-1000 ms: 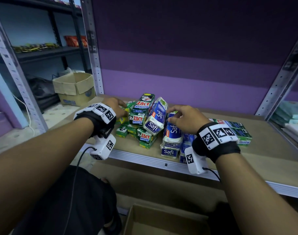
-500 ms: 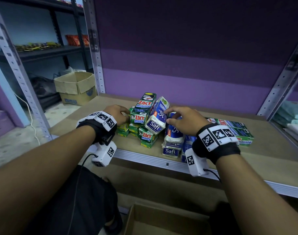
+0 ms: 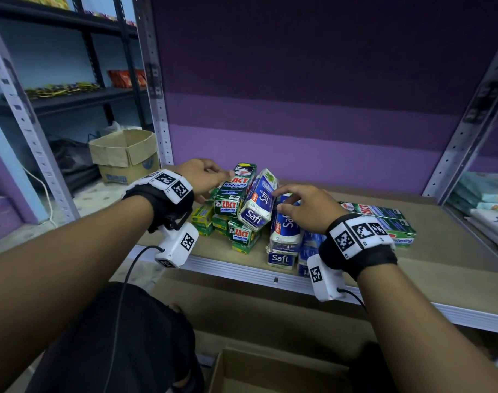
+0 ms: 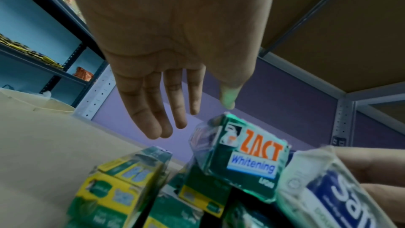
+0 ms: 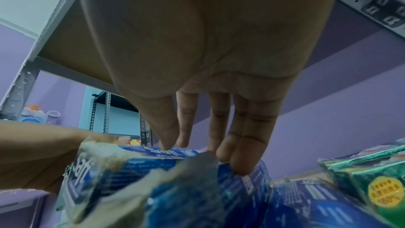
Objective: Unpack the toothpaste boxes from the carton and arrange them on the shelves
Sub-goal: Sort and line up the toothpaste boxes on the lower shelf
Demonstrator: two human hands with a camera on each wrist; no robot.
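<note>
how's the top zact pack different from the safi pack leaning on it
The top Zact pack is green with orange lettering; the Safi pack is blue and white. The Zact pack lies on other green boxes; the Safi pack tilts against its side. The left hand is by the Zact pack, the right hand by the Safi packs. Both are clear-wrapped bundles on the shelf.

Green boxes (image 3: 227, 204) read "ZACT Whitening"; blue packs (image 3: 258, 205) read "Safi".
</note>
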